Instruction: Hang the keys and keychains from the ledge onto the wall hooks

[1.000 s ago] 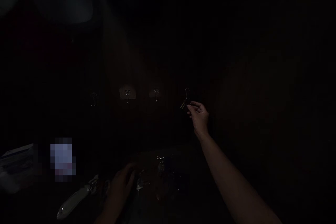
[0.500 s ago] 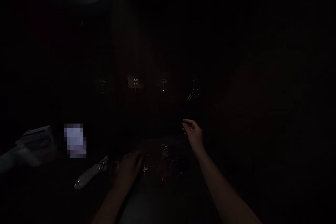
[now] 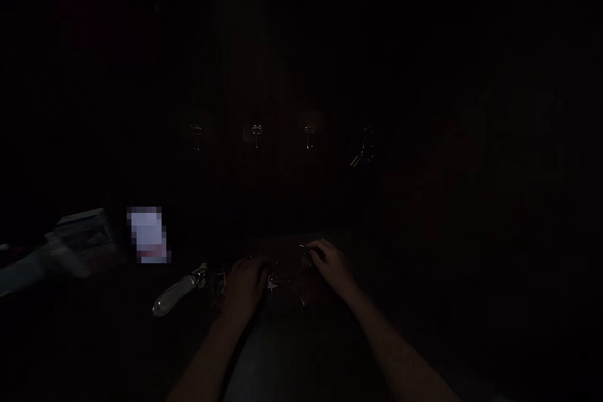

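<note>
The scene is very dark. My right hand [image 3: 332, 267] is over the middle of the worktop, its fingers bent together around a small shiny metal piece [image 3: 306, 257], mostly hidden. My left hand [image 3: 244, 289] lies low on the surface, back up; its fingertips are too dim to make out. Just right of it are small glinting metal parts [image 3: 273, 282]. A dim reddish object [image 3: 304, 295] lies between the hands. On the left is a long, pale, rounded object [image 3: 176, 295] with a metal end.
A bright blurred rectangle [image 3: 148, 232] glows at the left, beside a pale box or packet [image 3: 87, 239]. Several shiny metal clips or hooks [image 3: 257, 130] line the back. Something with yellow marks [image 3: 355, 161] hangs at the right end.
My right hand has come down and left onto the small shiny metal piece, which stood uncovered before. The view has shifted slightly; my left hand stays by the metal parts.
</note>
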`<state>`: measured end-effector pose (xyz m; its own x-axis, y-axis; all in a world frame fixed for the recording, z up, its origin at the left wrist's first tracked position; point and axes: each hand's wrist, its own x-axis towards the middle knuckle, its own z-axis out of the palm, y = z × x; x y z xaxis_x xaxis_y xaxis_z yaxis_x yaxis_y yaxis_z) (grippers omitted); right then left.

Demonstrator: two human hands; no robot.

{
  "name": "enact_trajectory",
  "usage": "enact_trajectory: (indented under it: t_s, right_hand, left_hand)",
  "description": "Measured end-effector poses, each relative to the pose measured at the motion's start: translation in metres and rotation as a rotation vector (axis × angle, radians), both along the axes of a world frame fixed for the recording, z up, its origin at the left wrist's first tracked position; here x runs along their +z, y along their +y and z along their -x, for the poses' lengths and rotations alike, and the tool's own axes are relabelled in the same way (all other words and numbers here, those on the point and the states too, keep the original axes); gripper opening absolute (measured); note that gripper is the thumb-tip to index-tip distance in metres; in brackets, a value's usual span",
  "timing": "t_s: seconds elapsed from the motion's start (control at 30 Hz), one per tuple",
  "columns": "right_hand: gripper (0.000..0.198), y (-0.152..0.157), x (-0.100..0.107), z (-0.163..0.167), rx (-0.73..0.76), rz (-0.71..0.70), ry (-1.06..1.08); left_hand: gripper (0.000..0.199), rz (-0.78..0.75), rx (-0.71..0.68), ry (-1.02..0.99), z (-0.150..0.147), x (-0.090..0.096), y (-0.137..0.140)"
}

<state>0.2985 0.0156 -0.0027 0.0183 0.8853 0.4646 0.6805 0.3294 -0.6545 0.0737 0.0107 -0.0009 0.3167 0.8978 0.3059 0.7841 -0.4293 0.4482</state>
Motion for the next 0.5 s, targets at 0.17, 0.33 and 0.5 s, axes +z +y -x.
enact_trajectory:
  t_s: [0.17, 0.33, 0.5]
  right_hand:
    - [0.032, -0.008, 0.010, 0.020, 0.103, -0.010, -0.326]
    - [0.046, -0.003, 0.013, 0.044, 0.213, 0.070, -0.396]
    - [0.034, 0.000, 0.006, 0.043, 0.194, 0.113, -0.473]
  left_hand:
    - [0.041, -0.018, 0.012, 0.025, -0.003, -0.005, 0.003]
    - [0.048, -0.034, 0.031, 0.030, -0.009, -0.007, 0.005]
    - [0.049, -0.049, 0.018, 0.025, -0.010, -0.008, 0.005]
